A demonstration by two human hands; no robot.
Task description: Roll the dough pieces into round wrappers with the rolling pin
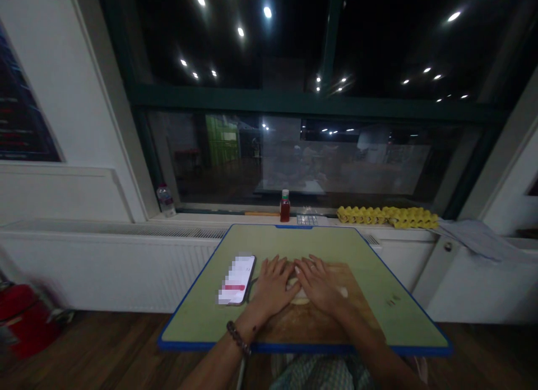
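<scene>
A wooden board (311, 325) lies on a small green table (260, 238) with a blue rim. Both hands rest over the board, palms down, with fingers stretched forward and the thumbs close together. My left hand (274, 286) has a beaded bracelet at its wrist. Beside it, my right hand (319, 283) angles inward from the right. Under and between them shows a pale, dough-like piece (300, 300), partly covered by the hands; its full shape is hidden. A phone (237, 281) with a lit screen lies to the left of my left hand.
On the windowsill stand a red-brown bottle (284, 207) and a clear plastic bottle (165, 200). Yellow egg trays (386, 217) and a grey cloth (481, 238) lie at the right. A radiator (126, 272) runs behind the table. Something red (27, 320) stands on the floor at left.
</scene>
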